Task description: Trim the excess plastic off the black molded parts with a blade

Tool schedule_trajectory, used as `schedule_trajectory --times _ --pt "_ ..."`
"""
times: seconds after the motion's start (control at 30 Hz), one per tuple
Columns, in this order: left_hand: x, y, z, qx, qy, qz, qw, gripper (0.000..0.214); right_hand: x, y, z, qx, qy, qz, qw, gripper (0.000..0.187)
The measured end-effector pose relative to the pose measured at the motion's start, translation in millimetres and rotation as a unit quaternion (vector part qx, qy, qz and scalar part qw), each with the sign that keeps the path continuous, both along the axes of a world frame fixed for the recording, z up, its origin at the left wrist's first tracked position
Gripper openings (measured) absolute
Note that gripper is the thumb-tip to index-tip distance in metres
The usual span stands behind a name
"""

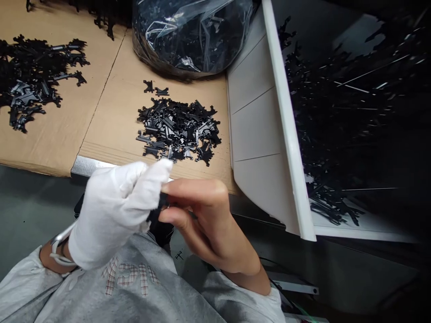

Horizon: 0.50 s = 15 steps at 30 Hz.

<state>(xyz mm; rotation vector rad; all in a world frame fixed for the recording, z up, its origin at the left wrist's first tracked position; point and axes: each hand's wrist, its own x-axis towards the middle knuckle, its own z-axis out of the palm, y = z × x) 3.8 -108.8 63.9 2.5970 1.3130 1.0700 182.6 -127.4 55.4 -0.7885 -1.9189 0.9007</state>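
My left hand (114, 202), in a white glove, is closed around a small black plastic part (158, 211). Most of that part is hidden by the fingers. From the right, my bare right hand (202, 215) pinches the same piece between thumb and forefinger. Both hands meet in front of the table edge, above my lap. Just beyond them a pile of small black plastic parts (178, 128) lies on the cardboard table top (111, 116). Two loose pieces (155, 88) rest slightly apart behind the pile.
A black plastic bag (191, 38) of parts stands at the back. On the left lies another heap of black parts (37, 72). A white-walled bin (286, 116) on the right holds many long black pieces (343, 134). Silver tape (89, 165) covers part of the table edge.
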Motion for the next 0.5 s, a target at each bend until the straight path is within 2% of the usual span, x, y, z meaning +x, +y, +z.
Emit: schedule_trajectory --times 0.1,0.2,0.33,0.43,0.5 --pt "0 1 -3.0 -0.064 -0.09 -0.01 0.994 0.024 0 -3 -0.3 -0.036 0.043 -0.008 0.998 0.029" --pt "1 4 -3.8 -0.094 -0.126 -0.015 0.988 0.027 -5 -4 -0.3 -0.052 0.08 -0.033 0.995 0.039" --pt "5 8 1.7 -0.164 -0.157 -0.021 0.974 0.028 -13 -2 3.3 -0.042 0.099 -0.13 0.986 0.019" --pt "10 9 7.2 -0.266 -0.231 -0.022 0.936 0.031 -13 -2 4.8 -0.064 0.103 -0.149 0.981 0.003" --pt "12 8 9.2 -0.338 -0.265 -0.001 0.903 0.04 -12 -3 4.1 -0.086 0.124 -0.165 0.975 0.014"
